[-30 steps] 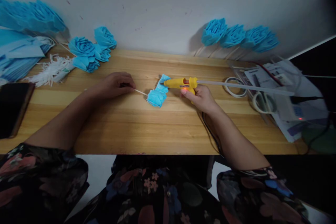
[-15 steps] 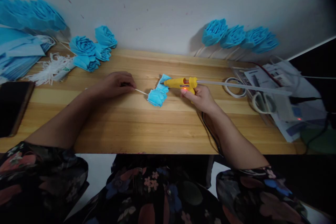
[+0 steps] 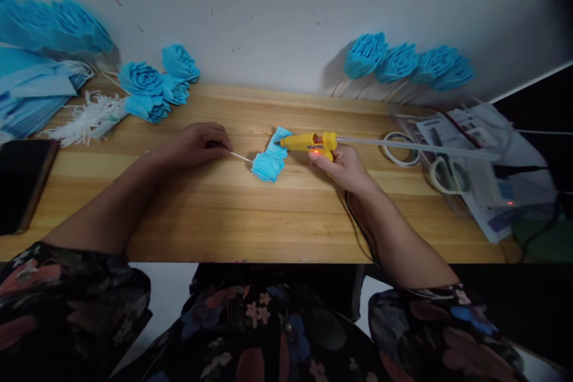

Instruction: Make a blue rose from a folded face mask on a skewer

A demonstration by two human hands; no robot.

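Note:
My left hand pinches a thin pale stick, with its far end in a small blue rolled flower. A loose strip of the same blue material runs up and away from the flower on the wooden table. My right hand is wrapped round a yellow hot glue gun, its red light glowing. The gun's nozzle is at the blue strip, and a long clear glue stick juts out of its back to the right.
Blue flowers on sticks lean at the wall, a right group and a left group. Face masks, cut white straps and a phone lie left. At right are a tape roll, scissors and papers.

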